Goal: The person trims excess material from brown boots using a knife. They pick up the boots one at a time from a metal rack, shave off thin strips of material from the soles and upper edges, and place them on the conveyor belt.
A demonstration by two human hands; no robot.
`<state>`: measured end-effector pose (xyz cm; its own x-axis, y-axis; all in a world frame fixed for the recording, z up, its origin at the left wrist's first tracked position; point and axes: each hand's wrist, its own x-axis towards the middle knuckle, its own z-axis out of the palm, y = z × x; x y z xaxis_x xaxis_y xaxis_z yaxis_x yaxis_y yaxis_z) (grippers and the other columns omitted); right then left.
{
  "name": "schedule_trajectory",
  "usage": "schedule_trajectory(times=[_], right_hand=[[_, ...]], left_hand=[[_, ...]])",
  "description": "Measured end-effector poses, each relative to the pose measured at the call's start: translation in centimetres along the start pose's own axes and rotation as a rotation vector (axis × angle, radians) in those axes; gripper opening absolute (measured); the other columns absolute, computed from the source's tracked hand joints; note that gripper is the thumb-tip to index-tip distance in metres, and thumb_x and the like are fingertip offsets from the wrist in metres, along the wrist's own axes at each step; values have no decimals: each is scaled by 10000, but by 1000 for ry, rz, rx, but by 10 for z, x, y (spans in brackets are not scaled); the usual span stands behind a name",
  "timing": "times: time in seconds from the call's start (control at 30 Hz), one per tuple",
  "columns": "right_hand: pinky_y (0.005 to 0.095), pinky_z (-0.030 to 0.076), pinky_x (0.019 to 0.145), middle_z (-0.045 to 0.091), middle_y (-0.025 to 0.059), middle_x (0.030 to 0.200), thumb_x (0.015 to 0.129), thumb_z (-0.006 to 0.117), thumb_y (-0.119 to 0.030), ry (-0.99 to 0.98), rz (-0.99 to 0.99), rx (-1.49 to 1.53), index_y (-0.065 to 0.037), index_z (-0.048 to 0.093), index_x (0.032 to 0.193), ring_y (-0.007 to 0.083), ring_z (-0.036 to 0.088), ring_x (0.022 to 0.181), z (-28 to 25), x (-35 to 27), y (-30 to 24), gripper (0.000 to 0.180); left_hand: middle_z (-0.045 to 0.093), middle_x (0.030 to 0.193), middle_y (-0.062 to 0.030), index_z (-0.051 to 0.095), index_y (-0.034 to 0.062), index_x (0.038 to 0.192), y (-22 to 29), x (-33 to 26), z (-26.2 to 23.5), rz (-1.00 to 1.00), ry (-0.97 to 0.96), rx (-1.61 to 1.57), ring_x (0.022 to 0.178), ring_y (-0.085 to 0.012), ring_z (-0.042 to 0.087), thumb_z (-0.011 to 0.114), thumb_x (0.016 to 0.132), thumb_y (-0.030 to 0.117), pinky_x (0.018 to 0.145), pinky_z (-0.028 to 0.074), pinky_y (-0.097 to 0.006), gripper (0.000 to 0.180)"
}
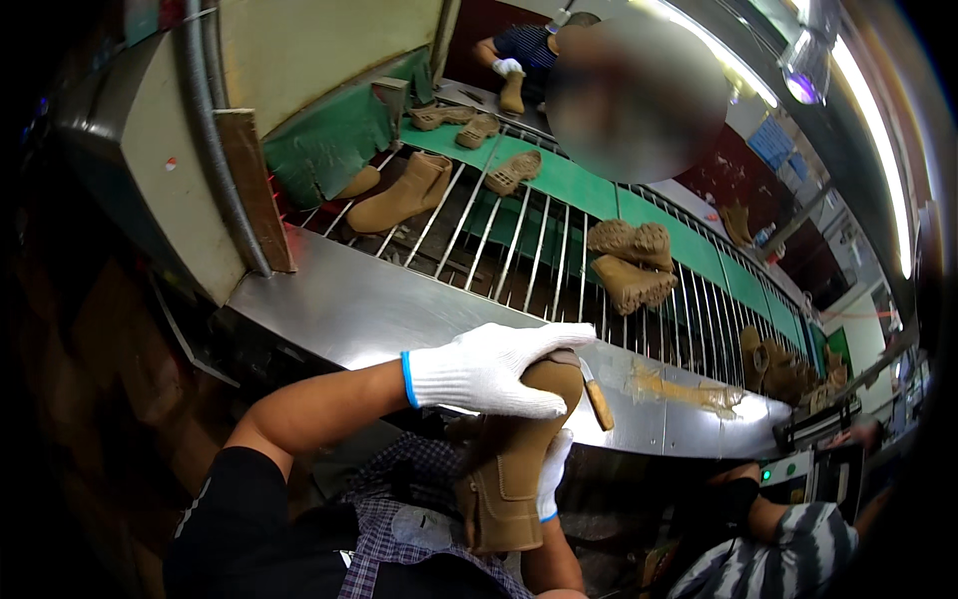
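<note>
No lettering, number or sign can be read here. The blue sheets (770, 138) on the far wall look like posted notices, but they are too small and blurred to make out. The pale marks (195, 509) on the black sleeve (235, 499) at lower left are likewise too small to tell as letters or pattern.

Brown boot (514, 451), toe pointing away (outlined side panel showing), between left hand (489, 369) and right hand (552, 477)
</note>
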<state>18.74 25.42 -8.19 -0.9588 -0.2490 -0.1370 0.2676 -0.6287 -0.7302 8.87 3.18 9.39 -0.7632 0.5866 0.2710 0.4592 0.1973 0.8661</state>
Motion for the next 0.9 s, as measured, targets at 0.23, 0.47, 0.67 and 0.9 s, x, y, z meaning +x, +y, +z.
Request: schedule_trajectory(times=[0.23, 0.47, 0.67, 0.9], right_hand=[[383, 594, 1005, 763, 123, 1260, 1205, 467, -369, -146, 299, -1160, 11, 658, 1454, 223, 713, 1131, -5, -4, 0, 493], [429, 495, 1180, 676, 197, 1449, 1050, 649, -292, -250, -361, -1145, 37, 585, 1525, 326, 646, 1363, 43, 57, -62, 582], [419, 502, 1179, 705, 194, 1430, 888, 818, -316, -308, -194, -1296, 4, 641, 1498, 319, 667, 1354, 27, 60, -86, 711], [417, 567, 1054, 762, 162, 1265, 774, 965, -500, -525, -73, -1409, -26, 721, 1355, 296, 741, 1178, 69, 56, -113, 789]], left_hand=[[730, 1423, -227, 641, 213, 1546, -85, -71, 13, -323, -123, 126, 1269, -417, 727, 716, 957, 545, 1129, 560, -453, 681], [490, 1675, -245, 306, 15, 1723, -81, -80, 29, -159, -18, -336, 1547, -304, 504, 837, 986, 356, 1290, 415, -436, 970], [512, 1637, -280, 325, -4, 1700, -117, -177, 72, -118, 169, -125, 1480, -380, 587, 872, 937, 226, 1236, 499, -463, 967], [727, 1354, -246, 590, -1, 1491, -119, -148, 100, 217, 600, 266, 995, -396, 794, 758, 897, -5, 863, 673, -429, 618]])
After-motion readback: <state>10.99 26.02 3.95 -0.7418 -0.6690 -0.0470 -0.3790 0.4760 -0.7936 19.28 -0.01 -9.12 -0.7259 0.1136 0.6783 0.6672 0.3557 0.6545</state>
